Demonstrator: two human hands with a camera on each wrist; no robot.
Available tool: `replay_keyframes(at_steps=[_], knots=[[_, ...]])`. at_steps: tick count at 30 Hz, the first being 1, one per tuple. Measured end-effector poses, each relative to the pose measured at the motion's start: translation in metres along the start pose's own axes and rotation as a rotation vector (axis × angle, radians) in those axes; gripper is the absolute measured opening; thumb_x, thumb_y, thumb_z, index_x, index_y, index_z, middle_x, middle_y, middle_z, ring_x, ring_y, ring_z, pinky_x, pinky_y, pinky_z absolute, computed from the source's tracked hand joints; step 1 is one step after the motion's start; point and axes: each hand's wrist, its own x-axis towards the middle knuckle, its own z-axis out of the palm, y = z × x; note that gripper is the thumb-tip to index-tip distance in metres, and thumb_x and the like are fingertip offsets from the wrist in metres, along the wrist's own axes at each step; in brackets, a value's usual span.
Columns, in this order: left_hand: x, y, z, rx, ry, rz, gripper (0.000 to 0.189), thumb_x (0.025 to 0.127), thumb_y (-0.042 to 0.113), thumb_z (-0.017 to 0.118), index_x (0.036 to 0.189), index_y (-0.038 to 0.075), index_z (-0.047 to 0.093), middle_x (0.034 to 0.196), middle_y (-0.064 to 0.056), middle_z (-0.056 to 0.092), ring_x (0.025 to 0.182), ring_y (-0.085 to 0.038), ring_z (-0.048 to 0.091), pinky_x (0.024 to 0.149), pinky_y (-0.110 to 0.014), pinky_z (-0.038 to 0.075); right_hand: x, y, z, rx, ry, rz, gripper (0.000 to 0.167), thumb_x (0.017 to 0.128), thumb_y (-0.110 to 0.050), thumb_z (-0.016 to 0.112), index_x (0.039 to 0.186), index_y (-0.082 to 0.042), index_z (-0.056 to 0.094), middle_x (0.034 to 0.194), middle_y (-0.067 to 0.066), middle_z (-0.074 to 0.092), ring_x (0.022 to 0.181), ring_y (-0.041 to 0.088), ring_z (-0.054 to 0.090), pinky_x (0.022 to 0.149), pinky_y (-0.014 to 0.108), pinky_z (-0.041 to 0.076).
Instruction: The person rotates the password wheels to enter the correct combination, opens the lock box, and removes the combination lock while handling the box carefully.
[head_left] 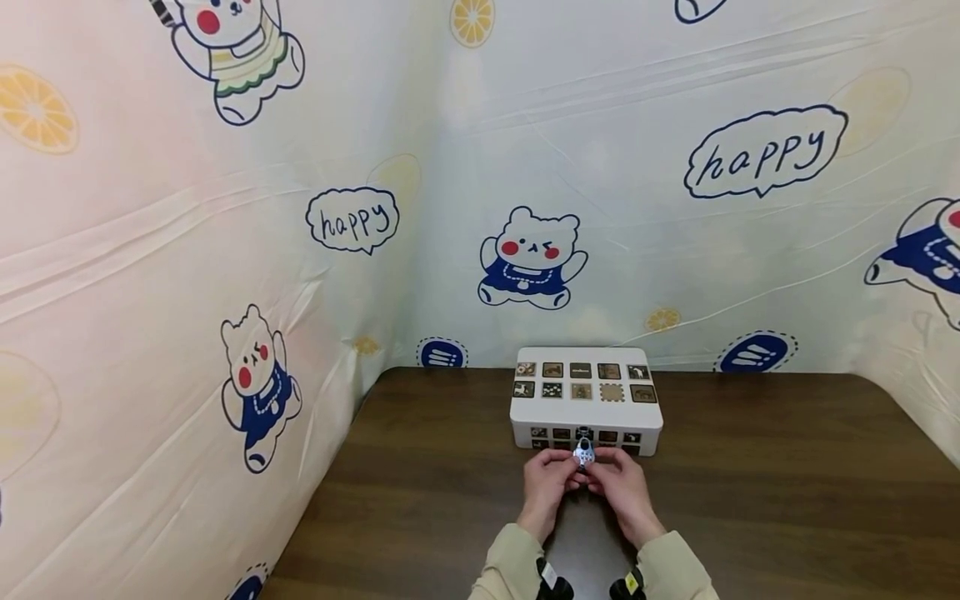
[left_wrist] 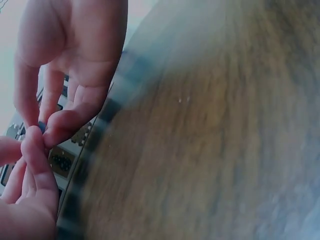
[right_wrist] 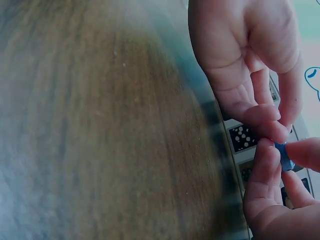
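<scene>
A small blue padlock (head_left: 584, 455) hangs at the front clasp (head_left: 583, 434) of a white box (head_left: 585, 414) with rows of dark square pictures on its lid and front. My left hand (head_left: 545, 483) pinches the padlock from the left between thumb and fingers. From the other side, my right hand (head_left: 621, 486) pinches it too, the fingertips of both hands meeting at its lower part. In the right wrist view, only a bit of the blue padlock body (right_wrist: 286, 159) shows between the fingers; the rest is hidden behind them.
The box stands at the back of a dark brown wooden table (head_left: 420, 500). Behind and to the left hangs a pale curtain (head_left: 450, 250) printed with bears, orange slices and the word "happy". Black wrist straps (head_left: 555, 587) show by the cream sleeves (head_left: 675, 567).
</scene>
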Motion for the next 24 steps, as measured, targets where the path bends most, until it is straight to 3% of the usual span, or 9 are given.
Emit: replay_keyframes(at_steps=[13, 24], knots=[[-0.005, 0.005, 0.008, 0.051, 0.094, 0.070, 0.015, 0.081, 0.000, 0.069, 0.091, -0.011, 0.067, 0.075, -0.019, 0.071, 0.051, -0.006, 0.062, 0.049, -0.019, 0.050, 0.002, -0.003, 0.002, 0.015, 0.043, -0.015, 0.033, 0.088, -0.001, 0.064, 0.118, 0.010, 0.056, 0.087, 0.009, 0.072, 0.066, 0.005, 0.063, 0.061, 0.019, 0.054], [-0.004, 0.006, 0.012, 0.095, 0.122, 0.092, 0.011, 0.080, 0.000, 0.069, 0.087, -0.009, 0.069, 0.072, -0.018, 0.071, 0.052, -0.007, 0.063, 0.051, -0.024, 0.054, 0.003, -0.007, -0.001, 0.034, 0.050, -0.015, 0.035, 0.087, 0.000, 0.066, 0.117, 0.012, 0.057, 0.092, 0.008, 0.073, 0.069, 0.003, 0.063, 0.062, 0.017, 0.054]])
